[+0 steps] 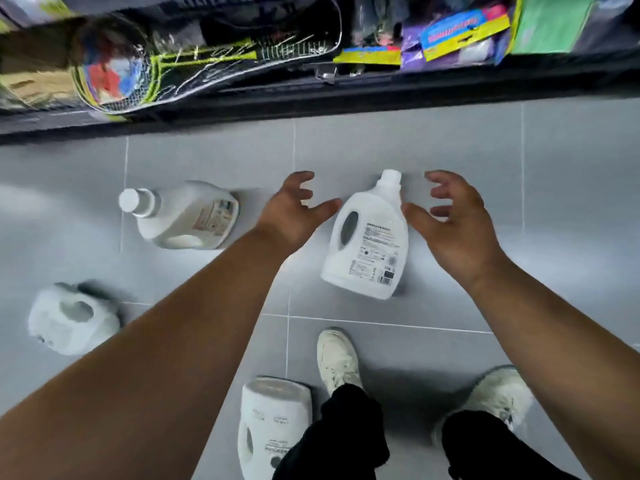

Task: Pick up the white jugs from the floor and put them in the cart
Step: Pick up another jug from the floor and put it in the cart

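Observation:
Several white jugs lie on the grey tiled floor. One jug (370, 237) with a printed label lies flat in the middle, cap pointing away from me. My left hand (294, 211) hovers just to its left, and my right hand (453, 226) just to its right. Both have spread, loosely bent fingers and hold nothing. A second jug (183, 216) lies on its side further left. A third jug (71, 318) lies at the far left. A fourth jug (272, 424) lies by my feet, partly hidden by my trouser leg. No cart is in view.
A dark store shelf (346, 98) runs along the top, holding racket bags (145, 64) and coloured packets (460, 32). My two pale shoes (337, 358) stand on the floor (571, 168) below the middle jug.

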The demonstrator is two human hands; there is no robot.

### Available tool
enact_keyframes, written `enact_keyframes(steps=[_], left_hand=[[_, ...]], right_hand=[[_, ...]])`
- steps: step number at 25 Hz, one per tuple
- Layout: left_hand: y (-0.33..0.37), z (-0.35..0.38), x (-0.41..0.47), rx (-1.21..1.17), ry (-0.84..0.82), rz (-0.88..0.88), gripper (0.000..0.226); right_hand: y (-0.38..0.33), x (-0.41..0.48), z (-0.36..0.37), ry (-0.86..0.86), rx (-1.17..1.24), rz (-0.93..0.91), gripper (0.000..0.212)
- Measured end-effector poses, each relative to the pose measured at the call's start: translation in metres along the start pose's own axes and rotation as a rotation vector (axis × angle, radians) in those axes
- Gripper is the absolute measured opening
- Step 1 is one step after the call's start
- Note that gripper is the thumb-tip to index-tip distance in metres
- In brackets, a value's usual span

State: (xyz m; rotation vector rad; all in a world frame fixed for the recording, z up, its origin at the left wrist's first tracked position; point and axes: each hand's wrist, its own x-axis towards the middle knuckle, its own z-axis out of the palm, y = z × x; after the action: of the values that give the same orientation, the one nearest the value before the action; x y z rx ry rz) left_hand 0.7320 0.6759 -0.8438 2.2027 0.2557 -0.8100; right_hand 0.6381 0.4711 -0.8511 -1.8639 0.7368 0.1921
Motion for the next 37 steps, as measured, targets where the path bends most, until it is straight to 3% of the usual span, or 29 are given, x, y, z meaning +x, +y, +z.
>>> enact_keyframes(steps=[10, 14, 18, 22, 27, 33, 37], left_hand=[[-0.116, 0.118, 0.136, 0.091, -0.068, 0.03, 0.075], [-0.147, 0.148, 0.184, 0.191, -0.169, 0.035, 0.089], [-0.153, 0.17, 0.22, 0.145, -0.223, 0.044, 0.096], [-0.153, 0.178, 0.228, 0.075, -0.216, 0.046, 0.106], [-0.151, 0.179, 0.224, 0.098, -0.179, 0.068, 0.089], [-0.133, 0.172, 0.214, 0.027, -0.129, 0.114, 0.077], [-0.076, 0.148, 0.175, -0.064, -0.09, 0.174, 0.067]], right_hand=[[0.183, 0.103, 0.098, -0.005, -0.015, 0.134, 0.068], [0.228, 0.128, 0.129, -0.017, -0.002, 0.128, 0.076], [0.254, 0.139, 0.157, -0.014, 0.091, 0.112, 0.086], [0.259, 0.139, 0.158, 0.006, 0.12, 0.07, 0.078], [0.26, 0.137, 0.161, 0.014, 0.152, 0.055, 0.085], [0.243, 0.139, 0.142, 0.01, 0.188, -0.019, 0.075], [0.19, 0.132, 0.097, 0.015, 0.144, -0.099, 0.093]])
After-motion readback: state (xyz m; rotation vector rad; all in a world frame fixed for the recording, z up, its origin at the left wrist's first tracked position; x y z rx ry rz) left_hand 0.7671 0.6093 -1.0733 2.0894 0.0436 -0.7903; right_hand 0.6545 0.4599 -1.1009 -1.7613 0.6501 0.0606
